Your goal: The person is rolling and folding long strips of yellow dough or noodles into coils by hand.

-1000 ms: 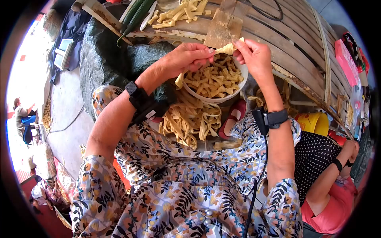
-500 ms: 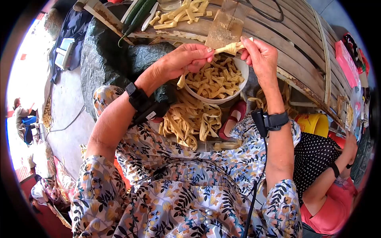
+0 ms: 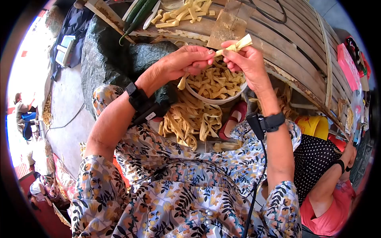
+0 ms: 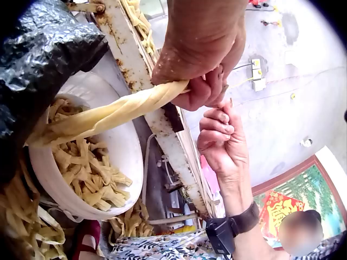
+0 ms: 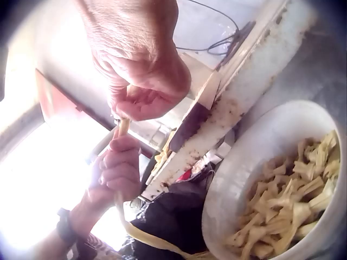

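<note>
Between both hands, above a white bucket, a long pale yellow strip is stretched, folded or knotted near one end (image 3: 238, 44). My left hand (image 3: 192, 60) grips its middle with curled fingers. From below that hand the twisted tail (image 4: 108, 116) hangs over the bucket in the left wrist view. My right hand (image 3: 248, 63) pinches the wrapped part between thumb and fingers, and its flared tip sticks out past them. In the right wrist view the right hand (image 5: 141, 70) is above the left hand (image 5: 120, 168), a short piece of strip showing between them.
The white bucket (image 3: 216, 102) holds many knotted yellow pieces (image 3: 214, 81). Loose long strips (image 3: 190, 119) lie heaped below it. A slatted wooden bench (image 3: 293, 51) with a rusty frame carries more yellow pieces (image 3: 186, 12) and green cucumbers (image 3: 139, 18). Dark plastic sheeting (image 3: 101, 59) stands left; another person (image 3: 329, 198) sits right.
My right hand has shifted a little left, toward the left hand, and regripped, so the wrapped end now points up and right past its fingers. The left hand stays nearly in place.
</note>
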Available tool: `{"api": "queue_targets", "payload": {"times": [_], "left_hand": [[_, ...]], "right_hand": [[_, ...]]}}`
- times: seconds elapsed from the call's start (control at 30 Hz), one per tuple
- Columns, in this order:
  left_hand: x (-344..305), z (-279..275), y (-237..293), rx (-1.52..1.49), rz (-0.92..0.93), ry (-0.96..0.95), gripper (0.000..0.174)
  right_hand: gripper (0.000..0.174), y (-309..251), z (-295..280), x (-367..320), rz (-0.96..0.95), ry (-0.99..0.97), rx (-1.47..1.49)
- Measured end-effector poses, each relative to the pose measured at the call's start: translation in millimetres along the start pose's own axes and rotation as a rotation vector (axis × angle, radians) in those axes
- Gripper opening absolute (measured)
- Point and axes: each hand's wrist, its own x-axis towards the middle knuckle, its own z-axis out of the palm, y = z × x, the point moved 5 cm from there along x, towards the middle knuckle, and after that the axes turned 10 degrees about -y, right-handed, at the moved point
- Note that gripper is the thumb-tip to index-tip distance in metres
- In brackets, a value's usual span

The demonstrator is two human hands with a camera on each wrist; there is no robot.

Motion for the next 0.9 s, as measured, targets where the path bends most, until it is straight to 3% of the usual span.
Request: {"api": "queue_targets", "payload": {"times": [0.27, 0.37, 0.5, 0.67, 0.9], "left_hand": [[5, -8, 16, 0.07, 0.017, 0.028, 0.023], [12, -9, 40, 0.495, 0.133, 0.084, 0.022], [30, -25, 72, 0.699, 0.257, 0.235, 0.02], [55, -47, 87, 0.771, 0.332, 0.497, 0.02], [62, -56, 93, 0.779, 0.405, 0.55, 0.018]], "right_hand": [[0.018, 1, -9, 11, -0.077, 0.093, 0.249], [0.016, -14, -20, 18, -0.111, 0.229, 0.227], [0.016, -32, -58, 27, -0.214, 0.397, 0.232], [0.016, -22, -71, 49, -0.263, 0.474, 0.266], [0.016, -21, -74, 62, -0.293, 0.495, 0.276]]}}
